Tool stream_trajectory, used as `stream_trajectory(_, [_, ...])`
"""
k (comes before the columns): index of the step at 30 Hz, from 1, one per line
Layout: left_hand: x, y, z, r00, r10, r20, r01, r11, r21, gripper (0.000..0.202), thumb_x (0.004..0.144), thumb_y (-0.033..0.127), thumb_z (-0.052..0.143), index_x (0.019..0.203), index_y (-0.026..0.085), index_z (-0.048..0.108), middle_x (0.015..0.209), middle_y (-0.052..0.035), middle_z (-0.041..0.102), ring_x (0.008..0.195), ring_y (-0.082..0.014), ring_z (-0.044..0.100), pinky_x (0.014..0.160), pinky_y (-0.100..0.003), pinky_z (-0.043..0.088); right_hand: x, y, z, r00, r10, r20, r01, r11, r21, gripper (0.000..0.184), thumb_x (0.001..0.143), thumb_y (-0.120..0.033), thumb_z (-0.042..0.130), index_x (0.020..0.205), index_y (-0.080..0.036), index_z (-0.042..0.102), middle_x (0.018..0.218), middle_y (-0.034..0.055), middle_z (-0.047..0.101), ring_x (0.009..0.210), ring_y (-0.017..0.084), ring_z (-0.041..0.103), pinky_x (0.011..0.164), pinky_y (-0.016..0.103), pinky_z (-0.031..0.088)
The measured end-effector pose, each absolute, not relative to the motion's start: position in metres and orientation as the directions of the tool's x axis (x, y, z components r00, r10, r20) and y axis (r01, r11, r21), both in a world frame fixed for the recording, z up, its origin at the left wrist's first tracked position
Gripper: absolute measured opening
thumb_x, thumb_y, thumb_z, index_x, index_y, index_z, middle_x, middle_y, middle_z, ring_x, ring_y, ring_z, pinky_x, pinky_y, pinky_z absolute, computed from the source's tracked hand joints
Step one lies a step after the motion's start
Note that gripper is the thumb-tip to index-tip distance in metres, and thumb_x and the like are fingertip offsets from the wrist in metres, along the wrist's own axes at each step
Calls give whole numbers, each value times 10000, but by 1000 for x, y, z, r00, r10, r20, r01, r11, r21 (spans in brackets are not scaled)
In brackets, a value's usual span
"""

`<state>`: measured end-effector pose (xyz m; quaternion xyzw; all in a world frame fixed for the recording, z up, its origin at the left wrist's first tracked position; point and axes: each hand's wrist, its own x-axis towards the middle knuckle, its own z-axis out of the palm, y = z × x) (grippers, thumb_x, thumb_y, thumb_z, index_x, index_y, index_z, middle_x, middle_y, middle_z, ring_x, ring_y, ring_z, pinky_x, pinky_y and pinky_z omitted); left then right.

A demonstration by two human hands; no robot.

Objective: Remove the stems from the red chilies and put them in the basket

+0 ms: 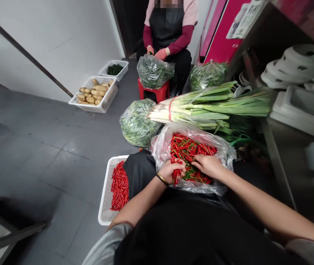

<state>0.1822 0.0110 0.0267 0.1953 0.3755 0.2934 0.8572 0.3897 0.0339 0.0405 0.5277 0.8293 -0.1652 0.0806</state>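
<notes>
Red chilies w/ green stems fill a clear plastic bag, open at the top, a bit below & right of frame ctr. L hand is over the bag's left side, fingers curled & clamped on a small bunch of chilies. R hand comes in from the right, fingers bent & close together at the pile; can't tell if they grip a chili. A gold-coloured bracelet circles the L wrist.

Lower ctr-left: white basket w/ more red chilies, partly hidden by dark cloth (prob. over the knee). Just above the bag in frame, long green stalks lie bundled w/ a red band; a bag of leafy greens touches their pale ends. Upper ctr: a co-worker in pink gloves, hands at a greens bag on a red stool. Upper left: white tub of tan roots.
</notes>
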Motion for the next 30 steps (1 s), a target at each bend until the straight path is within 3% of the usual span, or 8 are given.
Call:
stream_trajectory(3, [182,11,28,508,673,-538,-359,733,578,382,550,306,797,828,120,612,536,24,556,427,-80,504,362,-179,250,404,26,45,-379,893,-241,893,285,-349,257,889,-299,485,1075,-179,615,1011,94,698,869,218,664,756,319,492])
stream_trajectory(6, [186,13,32,483,674,-559,-347,733,585,440,543,311,813,887,108,629,548,31,546,444,-74,507,380,-181,255,408,18,54,-323,930,-174,821,184,-540,374,848,-243,521,1213,-173,561,926,68,698,813,195,656,766,318,499])
stream_trajectory(9, [192,14,37,470,691,-549,-344,717,607,517,539,333,822,965,109,631,575,37,550,464,-65,506,408,-181,275,402,4,62,-427,901,-71,700,280,-656,315,890,-270,458,1160,-196,600,944,77,680,830,190,640,791,328,491])
stream_trajectory(12, [202,13,38,448,724,-525,-304,675,672,475,550,378,812,898,120,617,538,41,542,443,-67,485,424,-189,297,395,-12,64,-479,877,-22,637,330,-697,303,908,-302,429,1118,-201,623,947,90,669,805,191,624,763,328,483])
stream_trajectory(19, [212,-2,51,343,896,-282,-74,325,943,291,648,363,750,771,170,570,581,30,558,508,-84,506,532,-222,400,391,-30,50,-476,831,-287,546,24,-837,343,914,-382,385,742,-187,608,657,3,623,615,137,565,622,251,434])
stream_trajectory(23, [205,-6,72,267,950,-164,69,151,986,242,647,341,751,734,174,599,698,-12,603,642,-101,550,627,-225,434,403,-26,56,-470,807,-357,652,45,-757,342,918,-338,369,727,-190,610,685,15,644,643,138,585,643,242,427])
stream_trajectory(26, [197,2,77,248,933,-260,-172,306,936,280,674,389,711,765,190,536,587,27,542,473,-70,460,470,-201,360,417,-10,61,-304,887,-348,854,92,-512,415,936,-440,348,804,-185,648,800,78,689,744,181,629,692,270,437])
stream_trajectory(30, [190,13,68,429,836,-343,-406,517,753,328,641,362,705,729,182,445,721,-11,638,382,-28,372,358,-169,215,419,16,52,-108,892,-440,980,20,-198,490,886,-561,414,744,-167,668,828,143,699,811,240,658,692,311,458])
